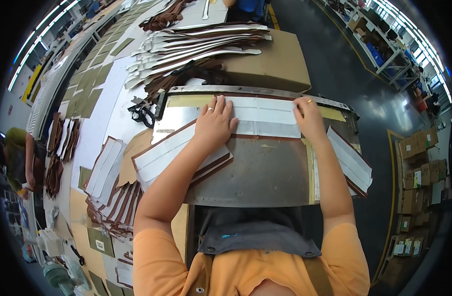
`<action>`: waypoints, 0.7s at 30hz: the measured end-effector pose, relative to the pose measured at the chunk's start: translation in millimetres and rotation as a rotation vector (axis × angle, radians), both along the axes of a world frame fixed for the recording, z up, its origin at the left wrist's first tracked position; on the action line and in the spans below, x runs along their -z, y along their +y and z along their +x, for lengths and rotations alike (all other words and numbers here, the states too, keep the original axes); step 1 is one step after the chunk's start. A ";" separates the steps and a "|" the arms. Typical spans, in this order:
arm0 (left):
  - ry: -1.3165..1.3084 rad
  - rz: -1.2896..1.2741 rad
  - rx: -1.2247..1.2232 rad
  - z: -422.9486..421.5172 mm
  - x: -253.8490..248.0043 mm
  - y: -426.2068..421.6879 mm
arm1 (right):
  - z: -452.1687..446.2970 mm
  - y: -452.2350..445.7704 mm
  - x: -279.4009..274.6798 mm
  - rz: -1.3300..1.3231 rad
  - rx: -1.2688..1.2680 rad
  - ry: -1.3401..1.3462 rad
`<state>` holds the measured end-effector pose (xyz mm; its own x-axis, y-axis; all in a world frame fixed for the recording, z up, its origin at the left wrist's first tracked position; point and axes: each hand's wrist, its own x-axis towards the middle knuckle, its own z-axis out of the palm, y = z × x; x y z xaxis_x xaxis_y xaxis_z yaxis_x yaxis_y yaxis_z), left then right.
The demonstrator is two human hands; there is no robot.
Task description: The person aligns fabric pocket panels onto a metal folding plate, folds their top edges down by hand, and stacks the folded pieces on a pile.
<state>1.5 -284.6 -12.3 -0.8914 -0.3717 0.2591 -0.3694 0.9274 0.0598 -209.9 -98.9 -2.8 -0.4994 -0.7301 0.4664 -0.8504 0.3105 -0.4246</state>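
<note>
A brown-edged piece with a white backing (pixel 272 109), leather-like, lies lengthwise on a metal plate (pixel 245 177) in front of me, along its raised far rail. My left hand (pixel 213 123) rests flat on the left part of this piece, fingers stretched out, a ring on one finger. At the right end, my right hand (pixel 308 118) is closed, its curled fingertips at the piece's edge; it also wears a ring. Under my left forearm lie more white-backed pieces (pixel 162 150). Another stack of such pieces (pixel 351 160) sits beyond my right forearm.
Behind the plate, a cardboard box (pixel 270 61) stands beside long white and brown strips (pixel 186 49). Fanned brown-edged pieces (pixel 112 207) lie on the left. Olive sheets (pixel 90 81) cover part of the long table. Cartons (pixel 415 187) line the right side. A co-worker (pixel 23 158) stands at far left.
</note>
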 end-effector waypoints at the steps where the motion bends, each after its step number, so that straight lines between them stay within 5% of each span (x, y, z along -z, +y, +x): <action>1: 0.009 -0.003 0.007 -0.3 0.5 -2.2 | 3.0 3.8 -4.3 0.093 -0.082 0.012; 13: 0.020 0.035 0.088 -8.6 -1.7 -2.1 | 26.4 13.3 -23.3 0.501 0.060 0.266; 21: -0.013 0.147 0.086 -1.4 -15.2 -14.2 | 29.2 9.7 -14.7 0.473 -0.026 0.157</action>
<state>0.1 -298.8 2.9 -0.9244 -0.3272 0.1963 -0.2908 0.9372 0.1928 -180.7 -89.2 11.9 -0.4282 -0.8913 0.1492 -0.9030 0.4156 -0.1086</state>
